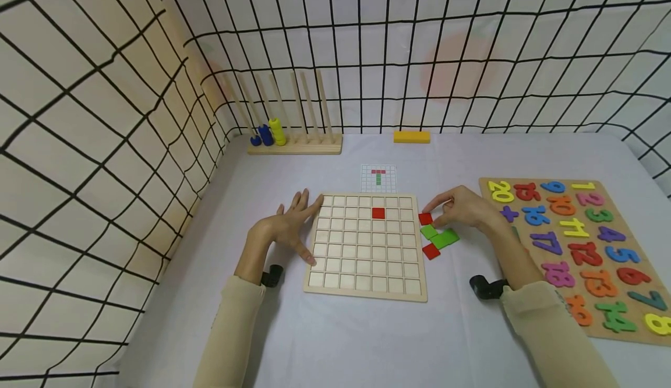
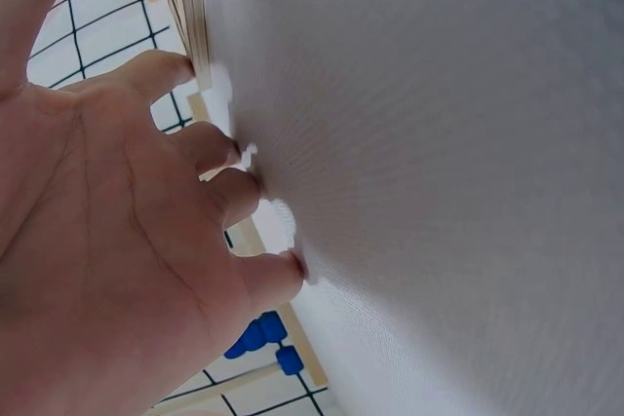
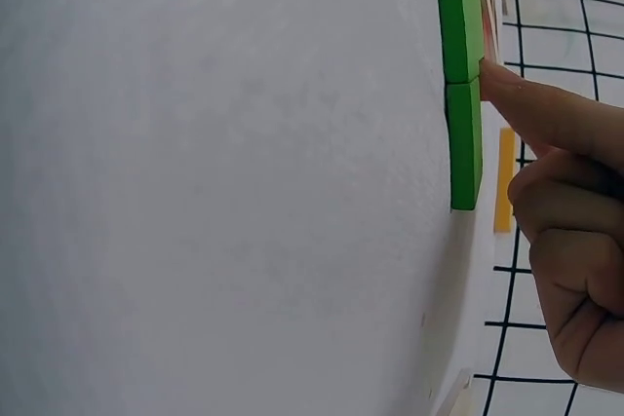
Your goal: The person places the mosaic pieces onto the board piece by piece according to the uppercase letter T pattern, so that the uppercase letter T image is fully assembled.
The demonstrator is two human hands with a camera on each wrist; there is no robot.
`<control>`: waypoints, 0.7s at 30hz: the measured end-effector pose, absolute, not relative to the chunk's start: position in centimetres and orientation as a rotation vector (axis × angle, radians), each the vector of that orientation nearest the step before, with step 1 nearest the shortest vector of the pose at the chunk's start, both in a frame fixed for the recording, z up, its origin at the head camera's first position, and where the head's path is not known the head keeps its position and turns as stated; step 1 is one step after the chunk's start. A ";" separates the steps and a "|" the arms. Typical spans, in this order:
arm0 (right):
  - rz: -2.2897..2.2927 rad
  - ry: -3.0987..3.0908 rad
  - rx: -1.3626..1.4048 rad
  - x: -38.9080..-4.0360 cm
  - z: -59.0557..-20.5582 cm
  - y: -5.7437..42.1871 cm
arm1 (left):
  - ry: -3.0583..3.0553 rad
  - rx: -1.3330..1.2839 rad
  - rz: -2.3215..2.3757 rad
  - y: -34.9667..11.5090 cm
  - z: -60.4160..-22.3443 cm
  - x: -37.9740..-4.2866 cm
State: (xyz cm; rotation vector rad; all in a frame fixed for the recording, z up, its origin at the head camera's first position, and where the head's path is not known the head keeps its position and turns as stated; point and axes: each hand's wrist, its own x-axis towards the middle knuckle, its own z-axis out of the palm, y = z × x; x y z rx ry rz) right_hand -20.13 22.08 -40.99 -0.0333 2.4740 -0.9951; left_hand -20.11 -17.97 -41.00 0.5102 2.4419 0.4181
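Note:
My left hand (image 1: pixel 288 225) is spread at the left side of a wooden grid board (image 1: pixel 367 296). Its thumb rests at the board's left edge, and its index finger reaches the upper left corner. In the left wrist view, the fingertips of that hand (image 2: pixel 107 211) touch the white cloth. One red square tile (image 1: pixel 378 213) lies in a cell near the board's top. Beside the right edge, my right hand (image 1: pixel 463 206) pinches another red tile (image 1: pixel 425 218) between thumb and index finger. Green tiles (image 1: pixel 444 239) and a further red tile (image 1: pixel 431 251) lie just below it.
A small pattern card (image 1: pixel 378 178) with a red and green T lies behind the board. A number puzzle board (image 1: pixel 576 260) is at the right, under my right forearm. Farther back are a peg stand (image 1: pixel 293 148) and a yellow block (image 1: pixel 411 137), with black netting (image 1: pixel 356 56) behind.

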 end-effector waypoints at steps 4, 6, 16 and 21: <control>-0.969 2.505 -0.006 -20.2 -41.2 22.0 | 2.437 0.509 0.410 -18.0 -40.9 -20.0; -0.951 2.519 0.022 -20.2 -41.3 22.0 | 2.436 0.508 0.408 -18.0 -40.8 -20.0; -0.947 2.518 0.058 -20.1 -41.4 22.2 | 2.435 0.507 0.419 -18.0 -40.9 -20.0; -0.941 2.560 0.027 -19.9 -41.3 22.1 | 2.434 0.511 0.422 -18.0 -41.0 -20.1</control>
